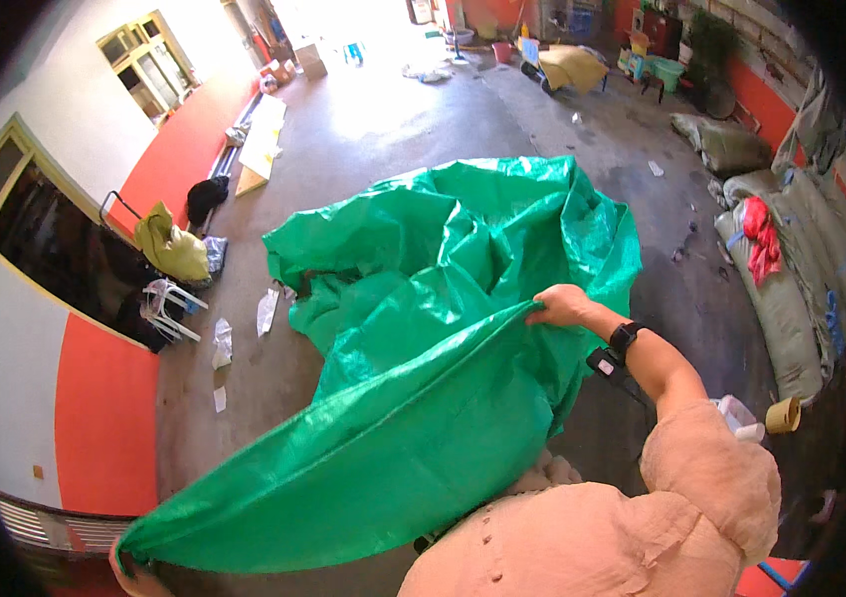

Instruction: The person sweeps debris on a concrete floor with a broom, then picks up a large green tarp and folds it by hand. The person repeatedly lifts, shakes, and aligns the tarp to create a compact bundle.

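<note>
A large green plastic tarp (373,438) spreads across the middle of the view, glossy and full of folds. Its far part lies crumpled on the floor, while the near edge is stretched up between my two hands. My right hand (560,305) pinches that edge near the middle of the picture, fingers closed, with a dark watch on the wrist. At the lower left rim, my left hand (136,577) grips the tarp's other corner; most of its fingers are cut off or hidden by the sheet.
Along the left wall stand a white plastic stool (172,303) and a yellow-green sack (176,247). Paper scraps (222,343) litter the floor beside the tarp. Grey-green bundles (776,298) with a red cloth (761,241) are stacked at the right. A yellowish cup-shaped object (783,415) lies near them.
</note>
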### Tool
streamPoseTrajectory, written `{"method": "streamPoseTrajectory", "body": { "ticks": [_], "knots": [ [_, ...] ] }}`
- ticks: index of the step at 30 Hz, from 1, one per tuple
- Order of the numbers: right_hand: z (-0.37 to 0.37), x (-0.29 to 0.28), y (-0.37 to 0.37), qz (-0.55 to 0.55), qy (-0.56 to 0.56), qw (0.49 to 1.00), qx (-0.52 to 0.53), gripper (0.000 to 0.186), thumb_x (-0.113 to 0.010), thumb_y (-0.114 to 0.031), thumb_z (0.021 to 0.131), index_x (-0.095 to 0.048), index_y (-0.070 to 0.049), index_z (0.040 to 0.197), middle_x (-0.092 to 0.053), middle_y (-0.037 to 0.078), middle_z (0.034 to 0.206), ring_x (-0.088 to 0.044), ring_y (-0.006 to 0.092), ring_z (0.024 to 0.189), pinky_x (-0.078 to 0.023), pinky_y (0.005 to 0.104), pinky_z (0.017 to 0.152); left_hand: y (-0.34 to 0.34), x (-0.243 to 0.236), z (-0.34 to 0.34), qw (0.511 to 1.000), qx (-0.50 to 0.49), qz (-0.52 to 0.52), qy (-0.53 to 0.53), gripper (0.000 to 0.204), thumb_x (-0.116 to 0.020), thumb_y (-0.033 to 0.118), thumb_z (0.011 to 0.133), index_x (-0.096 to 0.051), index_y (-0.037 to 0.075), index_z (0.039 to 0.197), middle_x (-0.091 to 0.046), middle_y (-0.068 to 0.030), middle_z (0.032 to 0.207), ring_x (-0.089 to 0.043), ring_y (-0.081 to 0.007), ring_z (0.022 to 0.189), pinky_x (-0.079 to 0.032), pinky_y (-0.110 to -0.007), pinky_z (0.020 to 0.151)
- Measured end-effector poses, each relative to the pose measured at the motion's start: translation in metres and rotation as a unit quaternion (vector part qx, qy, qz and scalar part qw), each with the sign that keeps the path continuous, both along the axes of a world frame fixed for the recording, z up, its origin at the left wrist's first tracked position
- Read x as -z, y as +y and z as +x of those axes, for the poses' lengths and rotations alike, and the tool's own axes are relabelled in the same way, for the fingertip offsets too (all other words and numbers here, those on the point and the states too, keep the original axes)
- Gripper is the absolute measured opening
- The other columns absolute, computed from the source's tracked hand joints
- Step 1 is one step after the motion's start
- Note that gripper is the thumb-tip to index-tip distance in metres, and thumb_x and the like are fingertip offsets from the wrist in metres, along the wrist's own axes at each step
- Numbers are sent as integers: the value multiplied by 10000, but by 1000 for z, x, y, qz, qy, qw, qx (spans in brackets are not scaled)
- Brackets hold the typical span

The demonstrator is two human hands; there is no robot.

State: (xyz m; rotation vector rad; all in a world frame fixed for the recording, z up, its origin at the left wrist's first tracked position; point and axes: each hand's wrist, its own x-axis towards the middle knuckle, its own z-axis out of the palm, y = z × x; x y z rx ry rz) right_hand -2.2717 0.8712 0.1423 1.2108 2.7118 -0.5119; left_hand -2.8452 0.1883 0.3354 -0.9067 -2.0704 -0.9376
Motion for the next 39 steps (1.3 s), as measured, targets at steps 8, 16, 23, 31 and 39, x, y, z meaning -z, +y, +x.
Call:
{"method": "streamPoseTrajectory", "body": {
  "ticks": [8, 16, 23, 31, 39],
  "knots": [
    [-45, -258, 117, 452, 174, 869, 100, 492, -513, -537, 817, -625, -68, 913, -609, 207, 855, -599, 351, 795, -469, 453, 700, 106, -114, -75, 977, -69, 169, -105, 388, -580, 276, 876, -558, 54, 1193, -611, -105, 1106, -590, -165, 806, -499, -292, 557],
    [-26, -478, 8, 566, 412, 714, 31, 401, -543, -433, 826, -649, -56, 914, -618, 187, 822, -595, 337, 782, -452, 438, 702, 15, -235, -39, 921, 15, 382, -71, 517, -628, 273, 827, -473, 5, 1242, -538, -170, 1188, -563, -256, 955, -496, -364, 752],
    [-77, -400, -25, 489, 393, 775, -73, 386, -517, -498, 828, -611, -144, 950, -620, 111, 794, -597, 323, 744, -456, 455, 645, -88, -182, 81, 929, -157, 330, -54, 441, -630, 225, 804, -525, 0, 1168, -567, -182, 1132, -565, -287, 932, -474, -416, 789],
    [-124, -129, -128, 248, 340, 875, -238, 220, -655, -294, 616, -570, -102, 680, -574, 92, 647, -601, 267, 590, -473, 398, 501, -96, -33, 171, 895, -344, 174, -225, 357, -632, 171, 779, -583, -6, 1085, -601, -195, 1069, -568, -322, 907, -448, -475, 831],
    [-137, -27, -202, -67, 213, 915, -336, 229, -672, -292, 681, -604, -80, 737, -594, 97, 705, -620, 302, 680, -497, 416, 562, 163, 16, 194, 931, -50, -258, -251, 501, -664, 183, 781, -484, -16, 1203, -513, -171, 1223, -477, -292, 1132, -360, -381, 959]
  ]
}}
